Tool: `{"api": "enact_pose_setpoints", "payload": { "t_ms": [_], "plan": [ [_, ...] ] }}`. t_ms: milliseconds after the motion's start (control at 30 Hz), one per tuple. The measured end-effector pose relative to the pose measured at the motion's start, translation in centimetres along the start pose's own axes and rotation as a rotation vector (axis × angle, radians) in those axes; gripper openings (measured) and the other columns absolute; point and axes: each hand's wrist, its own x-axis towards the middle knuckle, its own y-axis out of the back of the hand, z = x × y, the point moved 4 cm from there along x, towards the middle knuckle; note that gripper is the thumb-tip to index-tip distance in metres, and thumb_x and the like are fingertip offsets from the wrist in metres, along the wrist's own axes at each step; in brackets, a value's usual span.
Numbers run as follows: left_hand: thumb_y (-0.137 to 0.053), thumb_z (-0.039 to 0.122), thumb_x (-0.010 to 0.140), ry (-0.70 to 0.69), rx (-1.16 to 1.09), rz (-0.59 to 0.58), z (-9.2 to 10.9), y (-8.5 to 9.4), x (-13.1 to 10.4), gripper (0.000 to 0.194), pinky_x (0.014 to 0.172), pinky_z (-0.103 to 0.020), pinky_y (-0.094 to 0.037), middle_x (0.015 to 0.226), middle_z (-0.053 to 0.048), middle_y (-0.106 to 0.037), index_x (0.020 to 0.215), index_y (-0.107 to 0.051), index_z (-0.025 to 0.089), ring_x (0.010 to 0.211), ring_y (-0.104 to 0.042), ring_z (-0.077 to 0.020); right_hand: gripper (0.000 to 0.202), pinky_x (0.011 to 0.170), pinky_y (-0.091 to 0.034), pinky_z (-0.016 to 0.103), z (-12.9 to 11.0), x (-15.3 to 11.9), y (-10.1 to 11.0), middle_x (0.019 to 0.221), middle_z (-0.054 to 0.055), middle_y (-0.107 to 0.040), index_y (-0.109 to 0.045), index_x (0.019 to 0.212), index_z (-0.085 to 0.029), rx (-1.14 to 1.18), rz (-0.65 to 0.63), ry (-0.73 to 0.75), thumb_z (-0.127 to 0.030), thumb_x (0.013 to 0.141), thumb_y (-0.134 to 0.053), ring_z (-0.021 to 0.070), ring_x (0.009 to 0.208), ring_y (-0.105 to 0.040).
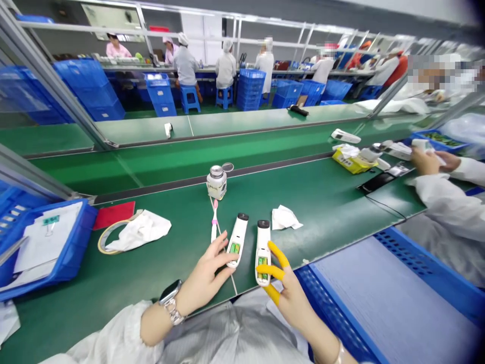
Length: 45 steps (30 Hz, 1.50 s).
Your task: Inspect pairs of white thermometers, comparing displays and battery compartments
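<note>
Factory hall behind, stacked blue crates [85, 86] at upper left of frame; green bench [329, 202] across the foreground. Two white handheld devices sit near lower centre, side by side but apart, battery bays open and facing up: left device [238, 232], right device [263, 236].

Grip: left hand [206, 273] half curled, a fingertip over the left device's lower end, thumb beside it; cannot tell whether pinched or merely touched. Right hand [293, 290] closed lightly about the right device's lower part, one finger across the bay, thumb at the bottom edge.

Handling (judged): light, stiff, smooth shells, probably slightly slippery; bay contacts likely the delicate part, and cells might drop out if tipped. Best held by the side walls.

Counts: batteries [235, 248], apparently 2 per bay, partly covered; yellow finger cots [278, 254], 3, right hand; dispenser bottle [217, 184], 1, lid raised, centre; toothbrush [214, 221], 1, just below it; white cloths [147, 230], 2, left and right of the devices; tape roll [101, 245], 1, left; red sheet [113, 215], 1, above it.
</note>
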Motion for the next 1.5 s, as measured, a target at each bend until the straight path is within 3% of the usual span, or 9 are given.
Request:
{"api": "enact_pose_setpoints", "payload": {
  "t_ms": [200,333,433,533,633,733,867,1300,1500],
  "plan": [
    [-0.064,0.034,0.077,0.484,-0.893,0.124,-1.1,-2.4,-1.3,0.021,0.084,-0.027,-0.049,0.128,-0.012,-0.051,0.08,-0.053,0.017,0.099,-0.061,-0.0175,0.028,0.083,-0.051,0.037,2.0,-4.1,-1.4,0.15,0.006,-0.016,-0.062,0.106,-0.029,0.601,0.046,-0.319,-0.028,0.078,-0.061,0.0271,0.116,-0.051],
    [-0.063,0.031,0.08,0.653,-1.086,0.212,-1.0,-3.4,-0.3,0.029,0.067,-0.021,-0.047,0.099,-0.006,-0.063,0.101,-0.047,0.019,0.075,-0.061,-0.0096,0.055,0.073,-0.052,0.032,3.4,-4.3,-1.3,0.136,0.006,-0.045,-0.055,0.116,-0.032,1.054,0.216,-0.661,-0.034,0.065,-0.074,0.0225,0.096,-0.062],
    [-0.063,0.031,0.079,0.688,-1.078,0.133,-0.8,-4.2,1.7,0.04,0.055,-0.019,-0.043,0.084,-0.005,-0.062,0.112,-0.045,0.015,0.065,-0.058,-0.0091,0.052,0.053,-0.047,0.023,4.0,-2.7,-1.4,0.104,0.004,-0.067,-0.055,0.114,-0.028,1.185,0.319,-0.803,-0.039,0.067,-0.073,0.0135,0.066,-0.062],
    [-0.066,0.027,0.076,0.656,-1.045,0.024,-0.6,-5.0,3.5,0.038,0.062,-0.024,-0.047,0.088,-0.008,-0.063,0.106,-0.048,0.012,0.07,-0.06,-0.0121,0.045,0.045,-0.04,0.02,3.4,0.3,-1.9,0.077,0.001,-0.069,-0.06,0.106,-0.021,1.212,0.186,-0.812,-0.039,0.068,-0.073,0.0107,0.054,-0.056],
    [-0.071,0.019,0.07,0.541,-1.052,0.026,-0.3,-5.3,4.4,0.043,0.077,-0.03,-0.049,0.101,-0.011,-0.063,0.106,-0.048,0.013,0.086,-0.062,-0.0175,0.039,0.059,-0.046,0.023,2.3,3.3,-2.0,0.088,0.003,-0.07,-0.062,0.103,-0.02,1.172,0.023,-0.719,-0.032,0.068,-0.073,0.0142,0.07,-0.062],
    [-0.072,0.015,0.068,0.403,-1.069,0.025,-0.1,-5.0,4.5,0.051,0.082,-0.032,-0.047,0.105,-0.011,-0.063,0.112,-0.046,0.015,0.093,-0.061,-0.0196,0.036,0.08,-0.046,0.026,1.9,5.3,-1.9,0.102,0.003,-0.068,-0.062,0.106,-0.022,1.134,0.041,-0.558,-0.028,0.071,-0.071,0.0169,0.092,-0.061],
    [-0.07,0.017,0.071,0.344,-1.072,0.05,-0.6,-4.1,4.2,0.057,0.079,-0.032,-0.047,0.101,-0.01,-0.066,0.12,-0.043,0.016,0.089,-0.063,-0.0195,0.033,0.087,-0.044,0.029,2.2,6.3,-3.1,0.101,0.0,-0.068,-0.063,0.103,-0.023,1.198,0.082,-0.469,-0.026,0.071,-0.07,0.017,0.094,-0.06],
    [-0.058,0.032,0.083,0.408,-1.326,0.161,-0.9,-3.4,3.9,0.044,0.085,-0.032,-0.046,0.114,-0.008,-0.06,0.124,-0.049,0.022,0.099,-0.06,-0.0212,0.035,0.076,-0.048,0.029,3.0,6.1,-3.9,0.095,0.001,-0.066,-0.059,0.102,-0.023,1.291,0.179,-0.536,-0.027,0.069,-0.069,0.016,0.083,-0.06],
    [-0.075,0.015,0.064,0.528,-1.226,0.217,-1.6,-3.2,3.6,0.053,0.061,-0.019,-0.044,0.082,0.0,-0.062,0.114,-0.056,0.02,0.068,-0.06,-0.0099,0.039,0.048,-0.036,0.02,3.0,6.3,-3.8,0.064,-0.005,-0.052,-0.058,0.097,-0.022,1.378,0.104,-0.556,-0.021,0.061,-0.074,0.0065,0.05,-0.042]
  ]
}}
